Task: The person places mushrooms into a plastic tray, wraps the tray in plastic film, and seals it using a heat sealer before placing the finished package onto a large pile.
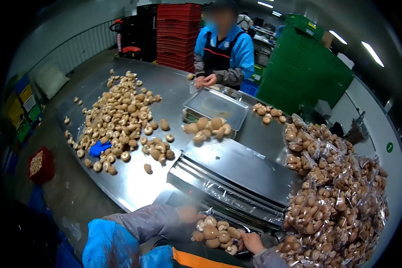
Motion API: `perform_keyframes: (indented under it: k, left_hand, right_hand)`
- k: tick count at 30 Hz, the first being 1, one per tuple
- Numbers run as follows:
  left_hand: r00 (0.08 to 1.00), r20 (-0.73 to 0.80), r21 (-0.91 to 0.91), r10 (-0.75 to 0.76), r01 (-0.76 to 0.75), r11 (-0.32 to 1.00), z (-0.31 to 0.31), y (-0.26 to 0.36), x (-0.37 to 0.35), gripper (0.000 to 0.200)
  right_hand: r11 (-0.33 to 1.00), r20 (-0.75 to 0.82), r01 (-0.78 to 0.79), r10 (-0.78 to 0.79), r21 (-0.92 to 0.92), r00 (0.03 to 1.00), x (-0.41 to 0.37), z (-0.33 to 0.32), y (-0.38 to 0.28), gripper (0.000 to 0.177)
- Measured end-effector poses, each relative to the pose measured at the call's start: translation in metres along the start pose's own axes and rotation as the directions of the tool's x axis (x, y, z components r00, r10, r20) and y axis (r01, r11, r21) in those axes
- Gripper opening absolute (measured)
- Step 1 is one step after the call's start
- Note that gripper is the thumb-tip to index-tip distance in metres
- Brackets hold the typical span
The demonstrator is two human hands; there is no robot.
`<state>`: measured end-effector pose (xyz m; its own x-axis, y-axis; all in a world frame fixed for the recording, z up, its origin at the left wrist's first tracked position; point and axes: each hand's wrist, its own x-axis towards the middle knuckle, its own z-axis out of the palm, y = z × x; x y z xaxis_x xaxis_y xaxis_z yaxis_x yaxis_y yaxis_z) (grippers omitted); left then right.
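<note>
A cluster of brown-capped mushrooms (218, 233) lies in front of my body, at the near edge of the film wrapping machine (210, 192). My right hand (253, 242) grips its right end, thumb and fingers bent around the edge. My left hand (190, 214) is at the upper left of the cluster, smeared by motion, so its fingers cannot be made out. Shiny clear film stretches over the machine's front. Whether a tray lies under the mushrooms is hidden.
Loose mushrooms (120, 111) and a blue cloth-like item (100, 148) cover the table's left. More mushrooms (207, 128) sit by a scale (216, 107). Wrapped packs (335, 196) pile up on the right. A co-worker (223, 49) stands opposite, hands together near the scale.
</note>
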<state>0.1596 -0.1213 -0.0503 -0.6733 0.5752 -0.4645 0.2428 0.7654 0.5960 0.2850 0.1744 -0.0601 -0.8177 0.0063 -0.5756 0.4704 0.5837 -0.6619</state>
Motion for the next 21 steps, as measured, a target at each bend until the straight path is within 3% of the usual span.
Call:
perform_keyframes:
  k: [2,4,6,8,9,10,12,14,15,16,17,18,19,20,21]
  left_hand:
    - [0.992,-0.097,-0.018,0.085,-0.087,0.996,0.006,-0.022,-0.017,0.059]
    - [0.951,-0.307,-0.238,0.044,-0.121,0.964,0.025,-0.035,-0.012,0.049]
    - [0.712,-0.701,-0.301,0.028,-0.332,0.894,0.051,-0.027,-0.003,0.033]
    - [0.587,-0.795,-0.394,-0.149,-0.316,0.863,0.062,-0.009,0.005,0.029]
    - [0.548,-0.8,-0.498,-0.244,-0.38,0.78,0.06,0.0,0.001,0.028]
    - [0.586,-0.75,-0.577,-0.308,-0.351,0.737,0.056,0.004,-0.006,0.026]
    - [0.627,-0.668,-0.641,-0.4,-0.213,0.737,0.055,0.001,-0.014,0.025]
    - [0.666,-0.651,-0.599,-0.364,-0.157,0.785,0.056,-0.007,-0.028,0.024]
    - [0.637,-0.696,-0.521,-0.33,-0.133,0.843,0.06,-0.011,-0.038,0.019]
    - [0.707,-0.626,-0.474,-0.328,-0.011,0.881,0.062,-0.021,-0.048,0.013]
    - [0.689,-0.684,-0.286,-0.24,0.048,0.957,0.068,-0.028,-0.05,0.013]
    - [0.649,-0.756,-0.051,-0.087,0.074,0.996,0.071,-0.034,-0.05,0.008]
    - [0.644,-0.765,0.09,0.007,0.097,0.991,0.066,-0.032,-0.046,0.005]
    - [0.629,-0.771,0.225,0.099,0.123,0.967,0.064,-0.029,-0.038,0.003]
    - [0.604,-0.778,0.285,0.173,0.093,0.954,0.061,-0.027,-0.026,0.003]
  right_hand:
    - [0.995,-0.111,0.101,-0.103,-0.02,0.989,-0.001,0.004,0.03,0.044]
    - [0.98,-0.295,0.194,-0.175,0.037,0.939,-0.007,0.008,0.03,0.044]
    - [0.969,-0.443,0.245,-0.216,0.009,0.87,-0.029,0.012,-0.004,0.028]
    - [0.97,-0.487,0.168,-0.063,0.177,0.871,-0.025,0.022,0.011,0.029]
    - [0.957,-0.515,0.143,0.009,0.254,0.857,-0.036,0.027,-0.01,0.031]
    - [0.814,-0.496,0.203,0.118,0.545,0.86,-0.04,0.036,-0.016,0.032]
    - [0.409,-0.082,0.008,0.164,0.912,0.983,-0.027,0.025,0.05,0.034]
    - [0.273,-0.002,-0.033,0.125,0.961,0.992,-0.032,0.026,0.031,0.033]
    - [0.354,-0.068,-0.026,0.249,0.935,0.966,-0.038,0.027,0.028,0.032]
    - [0.588,-0.194,0.029,0.218,0.808,0.956,-0.042,0.021,0.027,0.033]
    - [0.932,-0.49,0.238,-0.079,0.272,0.868,-0.029,0.017,0.042,0.036]
    - [0.976,-0.604,0.136,-0.211,-0.167,0.769,-0.021,0.009,0.058,0.036]
    - [0.911,-0.661,0.084,-0.355,-0.404,0.661,-0.015,0.014,0.037,0.03]
    - [0.826,-0.67,-0.005,-0.453,-0.563,0.588,-0.006,0.02,0.024,0.027]
    - [0.797,-0.694,-0.027,-0.509,-0.604,0.51,0.01,0.031,0.021,0.023]
